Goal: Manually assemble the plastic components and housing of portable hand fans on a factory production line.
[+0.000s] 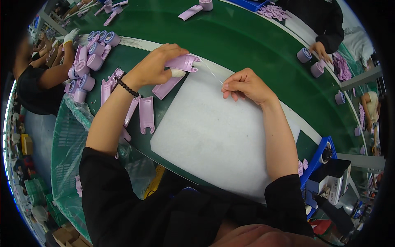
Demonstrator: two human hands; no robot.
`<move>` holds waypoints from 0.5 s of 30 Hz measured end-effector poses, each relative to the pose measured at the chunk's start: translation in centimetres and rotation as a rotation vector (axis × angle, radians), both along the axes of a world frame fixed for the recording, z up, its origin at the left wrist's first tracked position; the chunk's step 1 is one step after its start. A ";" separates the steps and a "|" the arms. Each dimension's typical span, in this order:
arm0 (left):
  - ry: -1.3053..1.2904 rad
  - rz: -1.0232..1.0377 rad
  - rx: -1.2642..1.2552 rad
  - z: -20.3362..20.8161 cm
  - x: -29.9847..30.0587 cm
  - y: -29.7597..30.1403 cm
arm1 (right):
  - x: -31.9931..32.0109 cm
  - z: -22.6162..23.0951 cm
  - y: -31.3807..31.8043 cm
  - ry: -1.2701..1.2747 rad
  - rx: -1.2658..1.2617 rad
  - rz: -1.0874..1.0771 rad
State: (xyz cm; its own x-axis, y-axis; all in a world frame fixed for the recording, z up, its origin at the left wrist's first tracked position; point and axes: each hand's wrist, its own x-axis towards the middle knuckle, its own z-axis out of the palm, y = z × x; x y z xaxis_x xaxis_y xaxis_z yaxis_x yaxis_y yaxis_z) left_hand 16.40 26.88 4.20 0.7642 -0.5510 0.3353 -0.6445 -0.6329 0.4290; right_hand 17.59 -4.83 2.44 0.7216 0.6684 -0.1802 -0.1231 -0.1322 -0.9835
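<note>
My left hand (154,64) is closed around a pink curved plastic shell (185,63), held over the far left corner of a white mat (210,131). A pale wrap covers one of its fingertips. To the right, my right hand (249,87) pinches one end of a thin whitish strand (214,75). The strand stretches toward the notched end of the held shell; whether it is fixed there I cannot tell. Just below my left hand lies another pink shell (168,87). A further shell (146,114) rests beside the mat's left edge, under my left forearm.
Round pink-and-lilac housings (95,49) are heaped at the left, near a co-worker's gloved hand (71,36). A green crate (66,144) lined with clear plastic stands below. The green conveyor (247,45) curves across the back. A blue tray (317,160) sits right; another person's hand (321,51) works opposite.
</note>
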 end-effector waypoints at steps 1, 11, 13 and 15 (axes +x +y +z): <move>0.005 -0.001 -0.012 0.0 0.0 0.0 | 0.0 0.0 0.0 -0.005 -0.008 0.003; 0.026 0.159 -0.104 1.1 0.7 3.0 | 0.2 -0.9 -0.3 -0.083 -0.048 0.079; 0.009 0.119 -0.081 1.2 0.5 2.7 | 0.0 -0.6 -0.2 -0.070 -0.043 0.048; -0.026 0.038 -0.040 1.1 0.3 2.1 | -0.2 0.0 0.1 -0.046 -0.037 -0.017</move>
